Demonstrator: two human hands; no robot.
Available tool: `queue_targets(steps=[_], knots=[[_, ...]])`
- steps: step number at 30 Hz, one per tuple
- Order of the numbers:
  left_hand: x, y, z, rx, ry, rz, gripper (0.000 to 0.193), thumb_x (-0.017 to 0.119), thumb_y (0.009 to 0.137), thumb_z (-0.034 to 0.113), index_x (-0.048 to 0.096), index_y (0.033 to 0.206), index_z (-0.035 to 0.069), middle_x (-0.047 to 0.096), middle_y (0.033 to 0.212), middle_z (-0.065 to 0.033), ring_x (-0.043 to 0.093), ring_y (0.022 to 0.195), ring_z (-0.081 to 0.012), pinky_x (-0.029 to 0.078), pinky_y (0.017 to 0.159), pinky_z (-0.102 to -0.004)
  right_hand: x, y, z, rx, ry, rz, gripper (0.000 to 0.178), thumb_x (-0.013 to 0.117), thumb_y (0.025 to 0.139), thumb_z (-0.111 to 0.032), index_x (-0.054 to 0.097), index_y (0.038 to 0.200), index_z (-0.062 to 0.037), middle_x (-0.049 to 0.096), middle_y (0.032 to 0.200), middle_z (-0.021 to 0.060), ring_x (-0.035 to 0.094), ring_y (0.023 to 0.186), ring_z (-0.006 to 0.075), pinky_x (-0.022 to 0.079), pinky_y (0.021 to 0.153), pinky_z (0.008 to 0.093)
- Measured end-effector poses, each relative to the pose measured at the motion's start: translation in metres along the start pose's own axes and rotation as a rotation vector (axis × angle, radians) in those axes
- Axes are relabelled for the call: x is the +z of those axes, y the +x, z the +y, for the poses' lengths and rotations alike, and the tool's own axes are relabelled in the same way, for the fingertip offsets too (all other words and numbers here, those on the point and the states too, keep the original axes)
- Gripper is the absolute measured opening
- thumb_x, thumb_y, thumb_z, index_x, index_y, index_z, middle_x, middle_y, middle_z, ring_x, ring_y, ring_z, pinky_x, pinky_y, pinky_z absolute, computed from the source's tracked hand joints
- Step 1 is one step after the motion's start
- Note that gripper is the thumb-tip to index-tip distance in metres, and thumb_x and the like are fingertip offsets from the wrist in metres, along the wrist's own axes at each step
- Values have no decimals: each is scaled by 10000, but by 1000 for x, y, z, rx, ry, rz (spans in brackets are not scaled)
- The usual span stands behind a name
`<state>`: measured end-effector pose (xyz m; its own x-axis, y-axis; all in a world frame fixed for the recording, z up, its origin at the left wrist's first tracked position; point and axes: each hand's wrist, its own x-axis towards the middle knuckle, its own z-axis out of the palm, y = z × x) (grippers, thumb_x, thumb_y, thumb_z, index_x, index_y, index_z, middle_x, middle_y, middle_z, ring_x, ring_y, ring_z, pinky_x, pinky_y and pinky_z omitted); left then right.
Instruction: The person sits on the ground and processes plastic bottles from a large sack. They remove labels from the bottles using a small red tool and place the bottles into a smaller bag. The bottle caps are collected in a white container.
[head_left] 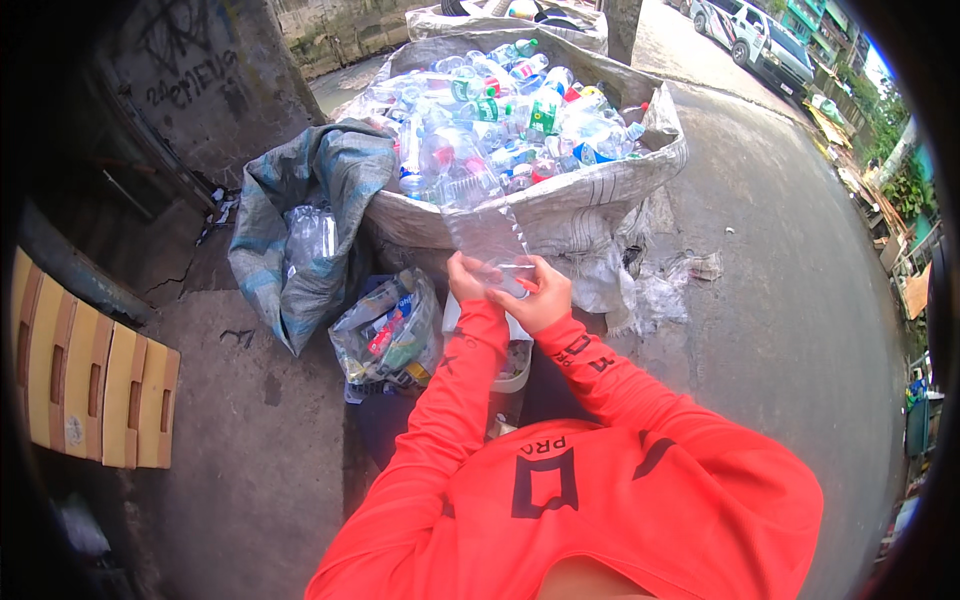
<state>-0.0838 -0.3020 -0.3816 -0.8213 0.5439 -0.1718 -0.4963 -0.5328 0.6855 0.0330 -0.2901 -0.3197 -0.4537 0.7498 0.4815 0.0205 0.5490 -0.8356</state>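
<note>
Both hands are raised in front of my chest, in red sleeves, at the near edge of a big woven sack. Between them is a clear ribbed plastic container, tilted away from me toward the sack. My left hand is closed on its near left side. On the near right end, the thumb and fingers of my right hand pinch it. Whether it is a bottle or a box I cannot tell. Beyond it, the large whitish sack is heaped with plastic bottles, mostly clear, some with green or red labels.
A grey-blue sack with clear plastic inside stands to the left. Nearer me are a clear bag of mixed packaging and a whitish bucket. Yellowish slatted crates line the far left. A van is parked on the road.
</note>
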Motion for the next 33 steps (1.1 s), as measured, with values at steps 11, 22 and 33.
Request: queue_targets(steps=[11, 22, 33], knots=[[-11, 10, 38, -461, 139, -523, 552, 589, 788, 495, 520, 1120, 59, 605, 975, -142, 621, 811, -223, 491, 664, -327, -54, -21, 45, 223, 274, -394, 416, 794, 621, -126, 573, 939, 26, 615, 833, 39, 562, 780, 97, 468, 717, 267], [31, -23, 2, -107, 374, -551, 137, 659, 786, 122, 572, 804, 18, 597, 681, -78, 591, 594, -158, 460, 493, -256, -117, 25, 42, 464, 308, -431, 460, 760, 671, -180, 574, 1037, 28, 621, 874, 56, 564, 773, 116, 454, 729, 259], [58, -47, 35, -204, 536, -826, 274, 695, 753, 114, 579, 966, -11, 633, 875, -86, 594, 768, -131, 478, 659, -265, -110, 39, 23, 238, 276, -360, 157, 703, 716, -55, 613, 821, 20, 641, 767, 55, 591, 703, 109, 470, 656, 251]])
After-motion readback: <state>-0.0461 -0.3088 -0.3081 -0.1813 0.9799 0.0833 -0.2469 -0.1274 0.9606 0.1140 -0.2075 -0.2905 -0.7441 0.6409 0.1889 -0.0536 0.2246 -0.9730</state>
